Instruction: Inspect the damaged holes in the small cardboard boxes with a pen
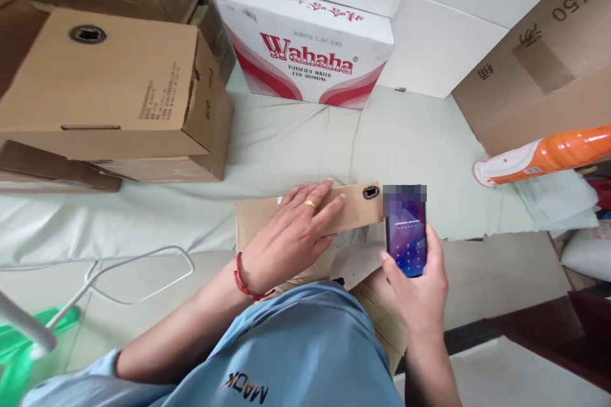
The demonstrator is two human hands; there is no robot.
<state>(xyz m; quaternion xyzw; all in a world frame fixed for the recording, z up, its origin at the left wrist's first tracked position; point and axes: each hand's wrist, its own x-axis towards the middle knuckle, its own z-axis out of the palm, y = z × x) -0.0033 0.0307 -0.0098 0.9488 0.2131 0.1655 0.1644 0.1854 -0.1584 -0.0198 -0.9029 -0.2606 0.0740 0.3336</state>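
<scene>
My left hand [305,222] lies flat on top of a long brown cardboard box [356,206], fingers stretched out, a gold ring on one finger. The box rests at the near edge of the cloth-covered surface and has a dark-rimmed hole at its right end. In my right hand [420,280] is a smartphone [405,232], gripped along its sides just right of the box. The phone's lit screen shows a number keypad, and its upper part is blurred out.
A white-and-red Wahaha water carton [310,54] stands against the white wall. Brown boxes [119,89] are stacked at left, with a large carton [539,57] at right. An orange-and-white bottle-shaped object [544,156] lies near it. White metal tubing [133,254] is at lower left.
</scene>
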